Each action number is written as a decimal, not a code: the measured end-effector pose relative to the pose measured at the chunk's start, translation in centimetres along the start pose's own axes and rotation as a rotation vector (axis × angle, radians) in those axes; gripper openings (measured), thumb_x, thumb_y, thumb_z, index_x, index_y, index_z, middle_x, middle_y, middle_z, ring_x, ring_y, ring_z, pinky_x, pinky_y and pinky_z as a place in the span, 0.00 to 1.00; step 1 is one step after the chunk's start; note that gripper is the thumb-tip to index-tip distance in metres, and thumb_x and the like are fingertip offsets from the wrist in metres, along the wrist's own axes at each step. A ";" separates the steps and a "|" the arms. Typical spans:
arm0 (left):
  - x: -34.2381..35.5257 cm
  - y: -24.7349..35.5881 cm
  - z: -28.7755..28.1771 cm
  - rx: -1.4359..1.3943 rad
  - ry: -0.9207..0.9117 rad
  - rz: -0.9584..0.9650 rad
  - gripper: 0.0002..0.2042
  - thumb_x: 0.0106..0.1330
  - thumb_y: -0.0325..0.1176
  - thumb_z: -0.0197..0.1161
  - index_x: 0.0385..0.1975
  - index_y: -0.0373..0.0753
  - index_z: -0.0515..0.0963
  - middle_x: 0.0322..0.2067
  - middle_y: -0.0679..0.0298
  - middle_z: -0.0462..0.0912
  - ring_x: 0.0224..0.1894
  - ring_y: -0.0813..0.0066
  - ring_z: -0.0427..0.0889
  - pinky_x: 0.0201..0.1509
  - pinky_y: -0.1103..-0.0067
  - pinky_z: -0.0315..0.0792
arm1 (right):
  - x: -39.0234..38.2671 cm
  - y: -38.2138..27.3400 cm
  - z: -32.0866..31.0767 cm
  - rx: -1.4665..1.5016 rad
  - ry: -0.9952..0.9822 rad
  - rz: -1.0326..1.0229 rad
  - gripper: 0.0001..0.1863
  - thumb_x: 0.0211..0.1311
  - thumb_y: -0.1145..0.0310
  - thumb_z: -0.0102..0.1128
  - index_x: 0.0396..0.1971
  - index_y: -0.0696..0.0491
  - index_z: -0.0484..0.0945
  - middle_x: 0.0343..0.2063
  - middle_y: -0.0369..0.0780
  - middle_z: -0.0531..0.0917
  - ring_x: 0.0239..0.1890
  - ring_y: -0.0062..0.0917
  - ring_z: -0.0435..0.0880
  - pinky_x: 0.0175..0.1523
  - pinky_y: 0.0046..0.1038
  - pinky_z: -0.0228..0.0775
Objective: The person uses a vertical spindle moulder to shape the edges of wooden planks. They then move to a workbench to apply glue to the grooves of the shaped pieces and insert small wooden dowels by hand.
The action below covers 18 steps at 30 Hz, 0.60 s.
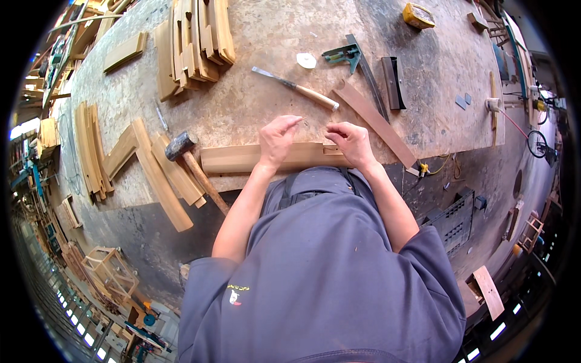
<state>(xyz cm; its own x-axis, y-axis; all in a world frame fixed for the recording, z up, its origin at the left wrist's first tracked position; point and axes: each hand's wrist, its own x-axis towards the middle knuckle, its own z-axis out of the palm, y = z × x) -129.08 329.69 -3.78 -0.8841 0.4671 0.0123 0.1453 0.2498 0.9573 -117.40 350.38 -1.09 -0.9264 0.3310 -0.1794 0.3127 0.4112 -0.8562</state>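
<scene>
My left hand (278, 141) is closed in a pinch above the bench's front edge, with a small pale bit, perhaps a wood sliver, at its fingertips. To its right, my right hand (352, 144) is also closed, thumb against fingers; what it holds, if anything, is too small to name. Beneath both hands a wooden board (233, 158) lies along the edge against my body, with a notch near its right end. Beyond the hands rests a chisel (308, 92) with a wooden handle. A hammer (192, 166) with a dark head lies left of the board, handle toward me.
A green-handled square (346, 54), a brown wooden strip (378, 124) and a black holder-like piece (393, 83) lie right on the workbench (260, 36). Stacked wooden pieces (196, 42) stand far left; joined boards (158, 175) overhang the front edge. A yellow box (418, 16) sits far right.
</scene>
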 end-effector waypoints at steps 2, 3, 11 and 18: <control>-0.2 1.3 0.2 0.130 -0.006 0.147 0.12 0.66 0.19 0.69 0.47 0.38 0.90 0.45 0.57 0.90 0.44 0.66 0.90 0.46 0.76 0.83 | 0.6 0.0 0.5 0.175 -0.019 0.067 0.12 0.62 0.74 0.74 0.46 0.57 0.89 0.40 0.42 0.92 0.40 0.21 0.91 0.46 0.24 0.82; -0.2 1.9 0.2 0.196 -0.004 0.221 0.12 0.65 0.20 0.70 0.47 0.39 0.90 0.44 0.57 0.90 0.44 0.64 0.90 0.46 0.75 0.84 | 1.0 0.0 0.8 0.262 -0.032 0.097 0.12 0.63 0.74 0.74 0.46 0.57 0.89 0.39 0.40 0.93 0.40 0.18 0.90 0.46 0.23 0.81; -0.3 4.6 0.2 0.360 -0.051 0.428 0.17 0.60 0.19 0.70 0.49 0.42 0.89 0.46 0.57 0.89 0.46 0.59 0.88 0.49 0.70 0.84 | 1.5 -1.6 1.7 0.705 -0.037 0.310 0.08 0.70 0.75 0.69 0.45 0.60 0.88 0.34 0.38 0.91 0.36 0.18 0.87 0.44 0.21 0.81; -0.8 5.0 0.8 -0.120 0.010 -0.112 0.20 0.61 0.22 0.70 0.54 0.39 0.86 0.49 0.58 0.89 0.48 0.59 0.88 0.52 0.70 0.82 | 1.3 -0.2 -0.1 0.790 0.132 0.302 0.07 0.68 0.73 0.71 0.42 0.59 0.90 0.31 0.36 0.91 0.33 0.15 0.86 0.40 0.20 0.78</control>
<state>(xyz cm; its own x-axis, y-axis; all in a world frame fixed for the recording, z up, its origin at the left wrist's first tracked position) -127.26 331.22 0.78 -0.8961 0.4338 -0.0940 -0.0080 0.1961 0.9805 -118.66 350.81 -1.16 -0.7796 0.4471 -0.4386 0.2594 -0.4068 -0.8759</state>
